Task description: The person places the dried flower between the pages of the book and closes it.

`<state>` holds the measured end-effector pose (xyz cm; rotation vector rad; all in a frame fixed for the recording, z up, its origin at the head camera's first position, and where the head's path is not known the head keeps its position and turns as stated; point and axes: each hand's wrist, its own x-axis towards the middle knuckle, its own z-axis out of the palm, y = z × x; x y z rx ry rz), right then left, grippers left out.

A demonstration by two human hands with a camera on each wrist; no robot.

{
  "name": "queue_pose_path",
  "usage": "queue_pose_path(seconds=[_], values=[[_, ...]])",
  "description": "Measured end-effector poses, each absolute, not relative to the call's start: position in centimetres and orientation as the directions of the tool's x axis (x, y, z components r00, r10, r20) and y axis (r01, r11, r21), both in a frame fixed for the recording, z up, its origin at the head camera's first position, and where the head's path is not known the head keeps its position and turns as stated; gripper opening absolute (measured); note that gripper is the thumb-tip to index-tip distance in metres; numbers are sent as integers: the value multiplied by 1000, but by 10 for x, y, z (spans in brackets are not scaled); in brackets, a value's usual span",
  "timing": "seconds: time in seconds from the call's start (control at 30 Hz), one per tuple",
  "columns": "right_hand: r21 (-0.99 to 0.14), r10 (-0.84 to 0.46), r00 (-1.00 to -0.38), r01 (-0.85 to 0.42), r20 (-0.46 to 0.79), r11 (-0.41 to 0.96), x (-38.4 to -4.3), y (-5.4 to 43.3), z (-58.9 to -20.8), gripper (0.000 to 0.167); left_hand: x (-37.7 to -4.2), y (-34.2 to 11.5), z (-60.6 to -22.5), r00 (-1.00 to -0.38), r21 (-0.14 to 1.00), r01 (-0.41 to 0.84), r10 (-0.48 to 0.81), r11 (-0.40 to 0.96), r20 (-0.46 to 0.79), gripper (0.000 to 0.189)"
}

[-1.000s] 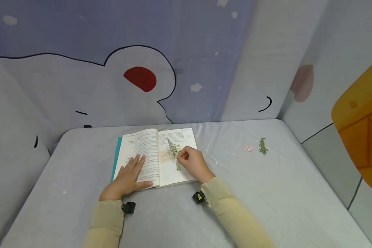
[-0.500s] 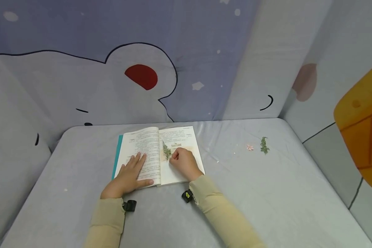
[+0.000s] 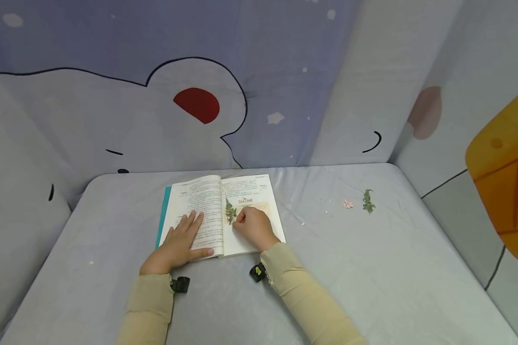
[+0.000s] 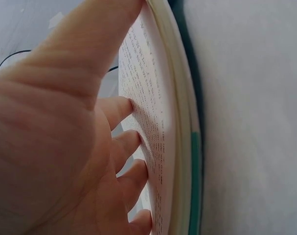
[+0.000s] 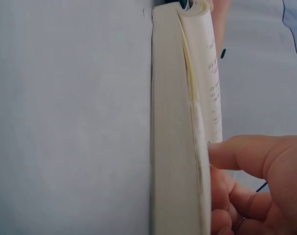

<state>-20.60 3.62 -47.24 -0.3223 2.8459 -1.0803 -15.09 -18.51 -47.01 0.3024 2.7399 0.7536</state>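
On the grey cloth-covered counter (image 3: 393,268), one left hand (image 3: 174,247) lies palm down, straight fingers spread over the left side of one open paper book (image 3: 216,215) with a teal edge. Of two feathery green sprigs, the first sprig (image 3: 230,210) is on the book's right side, its lower end pinched by the curled fingers of one right hand (image 3: 254,227). Farther right lie one small pink flower (image 3: 347,204), then the slender second sprig (image 3: 368,201).
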Motion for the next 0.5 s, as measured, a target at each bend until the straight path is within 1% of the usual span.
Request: queue_pose_path(seconds=[0.13,0.27,0.4,0.5], values=[[-685,-226,-974,-171,9,708,-205,38,-473,20,-152,-186,-470,-937,524,131,278,842,-212,109],[-723,-247,-969,-173,4,669,-205,41,-473,15,-152,-186,-469,-938,525,128,276,841,-212,109],[-774,-279,-959,-139,-51,617,-208,49,-472,9,-152,-185,-469,-940,525,124,270,842,-211,110],[-811,-325,-939,-103,-111,576,-211,58,-470,10,-151,-185,-470,-939,524,120,268,843,-216,110]])
